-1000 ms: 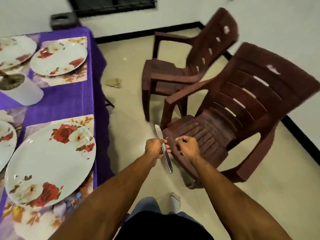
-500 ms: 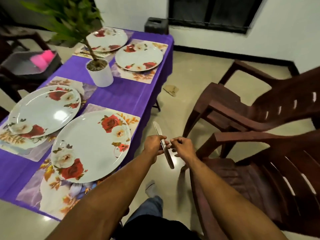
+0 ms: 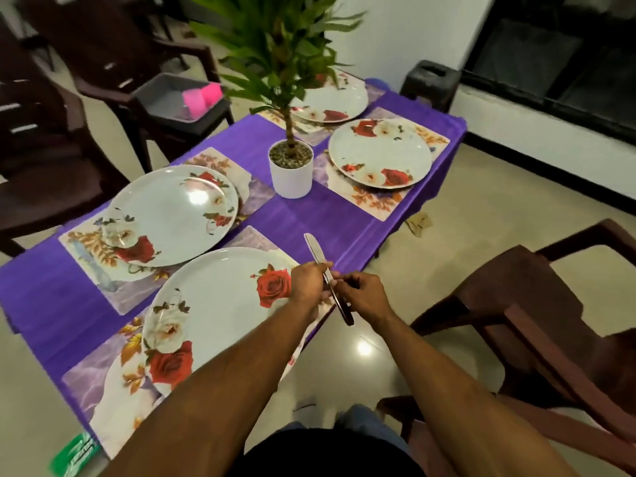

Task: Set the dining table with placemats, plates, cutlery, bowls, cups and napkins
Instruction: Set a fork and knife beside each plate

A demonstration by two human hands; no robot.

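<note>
At far left a grey tray [image 3: 161, 98] on a dark chair [image 3: 113, 60] holds pink cups [image 3: 202, 97]. On the purple table [image 3: 309, 215], four floral plates lie on placemats; the nearest plate [image 3: 220, 315] is bare. A white pot [image 3: 291, 173] holds pebbles and a green plant [image 3: 278, 46]. Beside that plate, the left hand [image 3: 308, 284] grips a knife [image 3: 328, 278] mid-length, blade pointing away; the right hand [image 3: 364, 292] pinches its handle. A brown chair [image 3: 537, 325] stands right.

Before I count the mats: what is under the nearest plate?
A floral placemat lies under the nearest plate, showing at its near and far edges, on the purple tablecloth. The plate and the left forearm hide the mat's middle, so anything there cannot be seen.
</note>
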